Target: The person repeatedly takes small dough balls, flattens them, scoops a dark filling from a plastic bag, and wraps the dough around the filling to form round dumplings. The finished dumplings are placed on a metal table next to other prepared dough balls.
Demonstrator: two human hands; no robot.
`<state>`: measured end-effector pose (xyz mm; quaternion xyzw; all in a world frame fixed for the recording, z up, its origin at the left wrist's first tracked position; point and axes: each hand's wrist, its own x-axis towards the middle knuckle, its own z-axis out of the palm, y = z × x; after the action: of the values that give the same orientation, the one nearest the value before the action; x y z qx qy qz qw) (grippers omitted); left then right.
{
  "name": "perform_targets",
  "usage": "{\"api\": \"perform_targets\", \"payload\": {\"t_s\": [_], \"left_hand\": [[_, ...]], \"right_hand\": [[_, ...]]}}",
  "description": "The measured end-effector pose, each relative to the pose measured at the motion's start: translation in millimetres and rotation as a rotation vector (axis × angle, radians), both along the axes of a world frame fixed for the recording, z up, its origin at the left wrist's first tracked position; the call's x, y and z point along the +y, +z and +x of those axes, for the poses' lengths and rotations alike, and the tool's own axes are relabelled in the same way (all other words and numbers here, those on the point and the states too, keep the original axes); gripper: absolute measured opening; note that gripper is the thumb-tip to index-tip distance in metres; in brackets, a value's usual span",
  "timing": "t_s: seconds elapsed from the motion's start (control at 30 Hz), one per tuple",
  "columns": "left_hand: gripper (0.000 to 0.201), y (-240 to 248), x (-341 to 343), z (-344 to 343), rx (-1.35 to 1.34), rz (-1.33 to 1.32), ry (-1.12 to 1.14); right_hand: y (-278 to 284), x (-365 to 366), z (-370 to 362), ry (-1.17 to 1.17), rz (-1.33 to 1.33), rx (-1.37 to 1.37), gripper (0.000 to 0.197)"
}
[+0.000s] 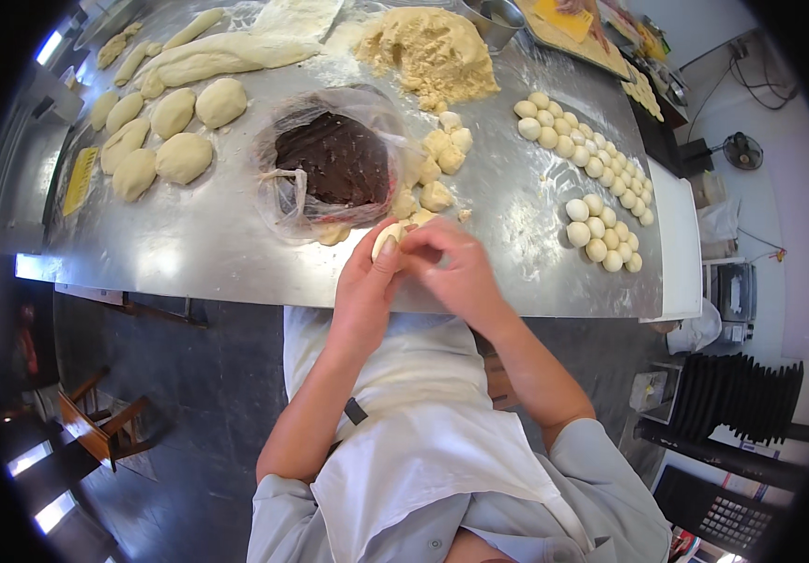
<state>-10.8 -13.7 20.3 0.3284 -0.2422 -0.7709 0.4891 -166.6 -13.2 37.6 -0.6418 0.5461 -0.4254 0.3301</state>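
My left hand (pixel 364 281) is wrapped round a small pale piece of dough (pixel 387 240), its thumb lying over the front. Close against it, my right hand (pixel 456 272) has its fingers curled and pinching at the dough's right side; they are slightly blurred. Just beyond my hands sits a clear plastic bag (pixel 273 202), open at the top, with dark brown paste (pixel 334 159) inside. Several small yellowish dough lumps (pixel 436 195) lie along the bag's right side, some partly hidden by the plastic and my hands.
Several flattened dough rounds (pixel 184 158) and a long dough strip (pixel 226 61) lie at the left, near a yellow scraper (pixel 80 180). A crumbly dough mound (pixel 433 52) stands at the back beside a metal bowl (pixel 494 21). Rows of pale balls (pixel 602 230) sit right on the steel table (pixel 207 263).
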Motion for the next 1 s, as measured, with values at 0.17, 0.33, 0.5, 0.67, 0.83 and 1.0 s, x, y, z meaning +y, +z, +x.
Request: {"api": "perform_targets", "payload": {"t_s": [0.17, 0.33, 0.5, 0.67, 0.83, 1.0], "left_hand": [[0.044, -9, -7, 41, -0.063, 0.023, 0.184], [0.040, -6, -28, 68, -0.161, -0.091, 0.334], [0.046, -2, -57, 69, -0.069, -0.064, 0.521], [0.044, -26, -62, 72, -0.075, -0.035, 0.579], [0.041, -41, -60, 62, -0.207, -0.059, 0.613], [0.042, -39, -63, 43, -0.357, -0.112, 0.691]], "right_hand": [[13, -32, 26, 0.048, 0.265, -0.283, 0.030], [2, -123, 53, 0.300, -0.192, 0.546, 0.059], [-6, -181, 75, 0.599, -0.091, 0.681, 0.078], [-5, -198, 71, 0.756, -0.055, 0.622, 0.076], [7, -198, 81, 0.752, -0.118, 0.737, 0.069], [-13, -203, 78, 0.751, -0.223, 0.630, 0.055]]}}
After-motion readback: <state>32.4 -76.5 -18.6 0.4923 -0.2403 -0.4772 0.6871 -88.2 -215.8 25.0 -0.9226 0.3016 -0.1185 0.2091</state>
